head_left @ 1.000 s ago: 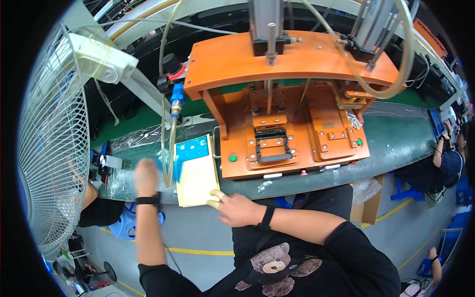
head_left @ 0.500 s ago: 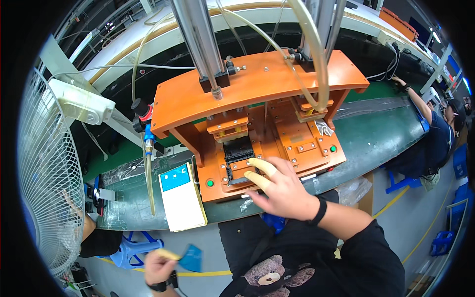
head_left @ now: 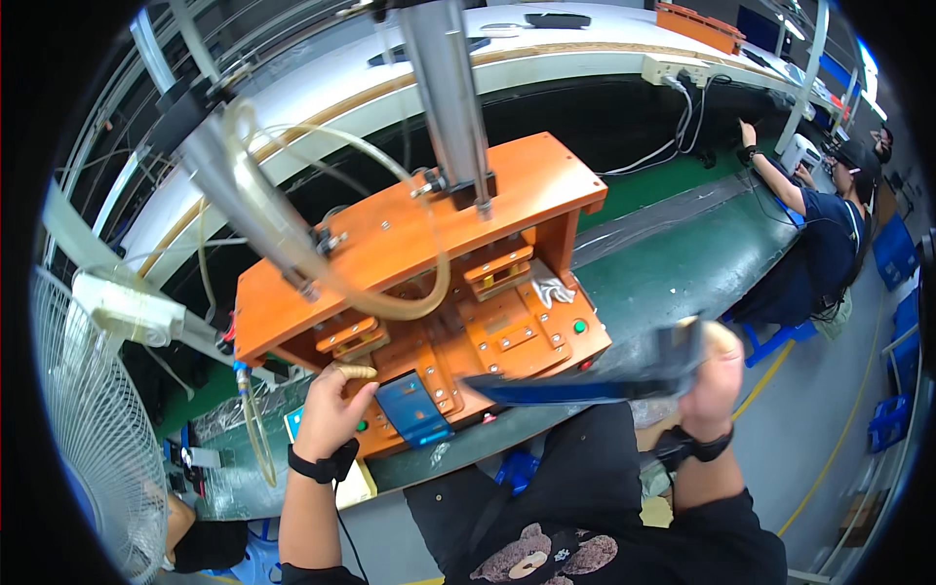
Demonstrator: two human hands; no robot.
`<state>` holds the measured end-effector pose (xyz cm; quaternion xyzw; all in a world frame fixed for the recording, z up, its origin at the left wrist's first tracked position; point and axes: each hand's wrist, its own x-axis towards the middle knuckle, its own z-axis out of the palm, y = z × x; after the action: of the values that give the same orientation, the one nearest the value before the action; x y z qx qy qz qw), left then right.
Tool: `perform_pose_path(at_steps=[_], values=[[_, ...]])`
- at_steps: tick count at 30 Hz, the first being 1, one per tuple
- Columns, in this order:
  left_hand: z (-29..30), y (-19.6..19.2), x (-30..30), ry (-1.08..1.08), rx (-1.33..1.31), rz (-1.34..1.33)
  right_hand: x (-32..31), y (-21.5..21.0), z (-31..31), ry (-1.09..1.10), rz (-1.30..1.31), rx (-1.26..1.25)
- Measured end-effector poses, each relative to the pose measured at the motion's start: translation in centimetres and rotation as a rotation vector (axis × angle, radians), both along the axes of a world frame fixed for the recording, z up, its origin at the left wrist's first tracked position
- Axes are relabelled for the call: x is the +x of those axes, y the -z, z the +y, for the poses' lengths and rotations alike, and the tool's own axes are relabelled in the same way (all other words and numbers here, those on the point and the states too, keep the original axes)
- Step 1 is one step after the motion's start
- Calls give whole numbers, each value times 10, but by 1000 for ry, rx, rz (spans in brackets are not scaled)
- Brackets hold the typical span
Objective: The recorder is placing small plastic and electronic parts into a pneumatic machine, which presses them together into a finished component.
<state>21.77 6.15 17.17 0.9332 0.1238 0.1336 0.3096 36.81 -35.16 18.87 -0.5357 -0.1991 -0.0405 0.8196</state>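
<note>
My left hand [head_left: 334,411] is at the left station of an orange pneumatic press [head_left: 429,261]. Its thumb and a finger in a yellow finger cot pinch at the upper left edge of a glossy blue sheet [head_left: 414,409]. That sheet lies tilted over the front of the station and hides the fixture beneath; whether it rests there fully I cannot tell. My right hand [head_left: 714,382], smeared by motion, is raised right of the press. It grips a long, dark, flat part [head_left: 585,386] with a bluish face, seen nearly edge-on and blurred.
Two metal cylinders with clear hoses rise from the press. A crumpled silvery wrapper [head_left: 552,289] lies at its right station, near a green button [head_left: 579,327]. A caged fan [head_left: 93,429] stands at left. A co-worker [head_left: 814,219] sits farther right along the green bench [head_left: 673,263].
My left hand has come up with the blue sheet to the left station. My right hand has left the fixture and now holds the dark part at right. The view has shifted.
</note>
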Motion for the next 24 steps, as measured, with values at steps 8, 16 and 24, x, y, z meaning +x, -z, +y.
perform_pose_path(at_steps=[8,16,24], values=[[8,-5,45,-14,104,167,186,157,-73,182,592,332],[66,52,45,-58,168,223,315,183,106,-105,700,-137],[70,44,94,-120,191,162,387,230,88,15,182,-991]])
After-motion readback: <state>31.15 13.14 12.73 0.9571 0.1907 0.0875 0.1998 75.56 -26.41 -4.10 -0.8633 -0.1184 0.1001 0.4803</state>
